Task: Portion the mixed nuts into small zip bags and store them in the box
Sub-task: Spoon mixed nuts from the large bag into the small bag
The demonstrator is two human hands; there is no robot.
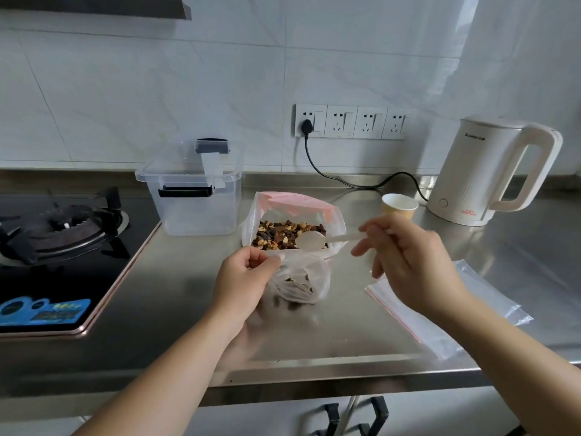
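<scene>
One small zip bag (300, 283), pinched open by the left hand (246, 276), held few nuts; the right hand (408, 262) gripped the spoon (314, 240), the box (195, 196) stood unfilled.

A single wide-angle head-mounted view looks forward and down from standing height onto the stainless-steel kitchen surface (330, 335). It faces the white tiled back wall (220, 89), where straight lines bow from lens distortion. Both forearms enter from the bottom edge, placing the working area close below the camera. No second view is provided.
</scene>
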